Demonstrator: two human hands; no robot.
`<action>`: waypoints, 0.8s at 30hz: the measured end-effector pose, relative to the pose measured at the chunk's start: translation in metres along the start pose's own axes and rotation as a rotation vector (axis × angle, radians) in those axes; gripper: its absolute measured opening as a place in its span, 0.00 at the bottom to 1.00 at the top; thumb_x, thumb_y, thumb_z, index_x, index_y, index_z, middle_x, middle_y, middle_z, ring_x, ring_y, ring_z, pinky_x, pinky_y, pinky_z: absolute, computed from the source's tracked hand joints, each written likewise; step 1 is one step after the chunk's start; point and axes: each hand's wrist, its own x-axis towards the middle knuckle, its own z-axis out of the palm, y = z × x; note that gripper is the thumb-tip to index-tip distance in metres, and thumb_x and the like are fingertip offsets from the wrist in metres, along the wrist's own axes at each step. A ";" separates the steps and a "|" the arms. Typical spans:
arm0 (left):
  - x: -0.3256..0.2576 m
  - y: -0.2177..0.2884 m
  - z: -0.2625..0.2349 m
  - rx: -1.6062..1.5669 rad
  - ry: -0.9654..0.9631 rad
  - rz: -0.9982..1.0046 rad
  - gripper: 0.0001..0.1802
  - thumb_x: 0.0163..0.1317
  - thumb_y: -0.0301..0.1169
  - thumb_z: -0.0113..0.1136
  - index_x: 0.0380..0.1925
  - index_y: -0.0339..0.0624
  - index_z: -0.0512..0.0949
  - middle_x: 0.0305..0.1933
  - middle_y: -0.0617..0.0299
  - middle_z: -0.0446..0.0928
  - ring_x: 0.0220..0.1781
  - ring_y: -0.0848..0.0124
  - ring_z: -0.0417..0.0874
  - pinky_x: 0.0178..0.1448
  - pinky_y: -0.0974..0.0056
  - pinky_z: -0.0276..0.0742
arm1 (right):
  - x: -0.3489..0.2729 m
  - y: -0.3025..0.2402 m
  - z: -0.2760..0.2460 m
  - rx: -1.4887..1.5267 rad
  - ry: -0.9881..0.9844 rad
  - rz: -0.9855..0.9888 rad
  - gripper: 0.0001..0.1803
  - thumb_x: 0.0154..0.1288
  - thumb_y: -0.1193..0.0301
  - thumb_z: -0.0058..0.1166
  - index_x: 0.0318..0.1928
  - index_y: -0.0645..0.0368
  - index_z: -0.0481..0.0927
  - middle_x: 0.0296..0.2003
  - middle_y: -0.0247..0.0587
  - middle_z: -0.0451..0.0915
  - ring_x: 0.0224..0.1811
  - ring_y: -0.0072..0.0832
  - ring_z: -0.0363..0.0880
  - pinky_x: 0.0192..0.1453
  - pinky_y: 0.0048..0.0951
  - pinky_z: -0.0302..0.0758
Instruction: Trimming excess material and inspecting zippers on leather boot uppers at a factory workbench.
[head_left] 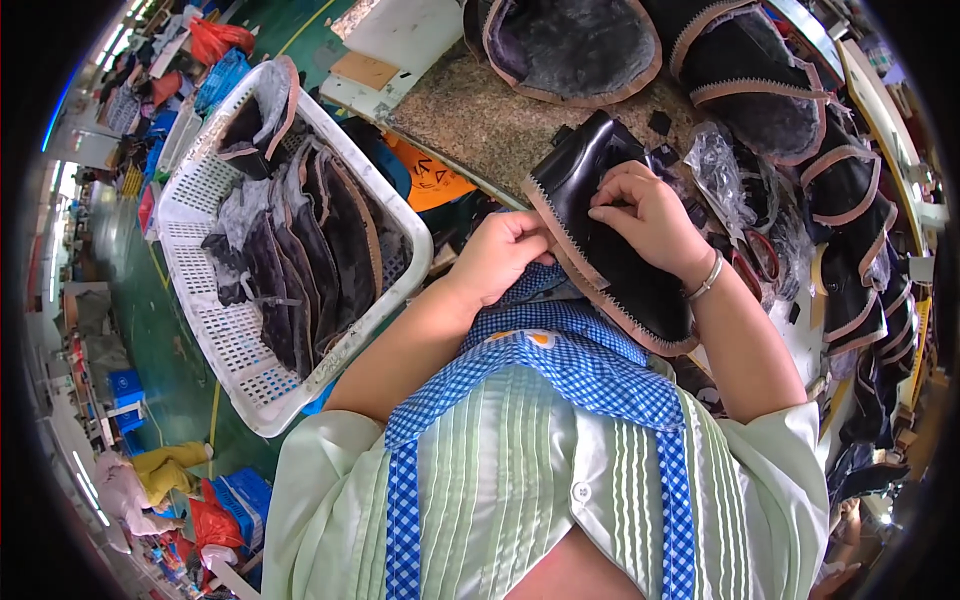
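A black boot upper [572, 170] with a pinkish-brown zigzag-cut edge lies slantwise in front of me, between the worktop and my lap. My left hand [500, 255] is closed on its left edge, thumb and fingers pinching the rim. Over the black surface, my right hand [648, 218] has thumb and forefinger pressed together, the other fingers curled. Whatever is in that pinch, if anything, is too small to make out. A metal bangle circles the right wrist. The upper's lower end rests near my blue checked apron [560, 345].
At left stands a white plastic basket [420, 245] holding several fleece-lined uppers [345, 230]. More uppers [570, 50] lie on the speckled worktop [470, 105] and in a row [850, 215] at right. Clear plastic wrap [718, 175] and red-handled scissors [765, 258] lie beyond my right wrist.
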 end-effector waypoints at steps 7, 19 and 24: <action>-0.003 -0.009 0.002 0.109 0.000 -0.030 0.11 0.60 0.17 0.58 0.43 0.34 0.82 0.39 0.62 0.83 0.41 0.76 0.82 0.49 0.71 0.77 | 0.001 -0.008 0.001 -0.136 -0.074 0.011 0.07 0.55 0.75 0.64 0.32 0.64 0.81 0.35 0.38 0.70 0.35 0.27 0.74 0.38 0.25 0.73; -0.023 -0.015 0.012 0.750 0.207 0.349 0.06 0.56 0.20 0.60 0.35 0.32 0.81 0.29 0.47 0.82 0.30 0.60 0.86 0.32 0.64 0.78 | 0.005 -0.001 0.008 -0.114 -0.124 0.076 0.09 0.50 0.69 0.69 0.30 0.60 0.84 0.39 0.42 0.71 0.43 0.34 0.76 0.48 0.28 0.77; -0.027 -0.013 0.016 0.835 0.251 0.352 0.04 0.54 0.20 0.61 0.31 0.33 0.80 0.28 0.46 0.80 0.29 0.52 0.83 0.31 0.60 0.76 | 0.003 -0.002 0.013 -0.208 -0.208 -0.065 0.08 0.48 0.67 0.69 0.31 0.54 0.86 0.38 0.41 0.75 0.47 0.35 0.71 0.52 0.30 0.70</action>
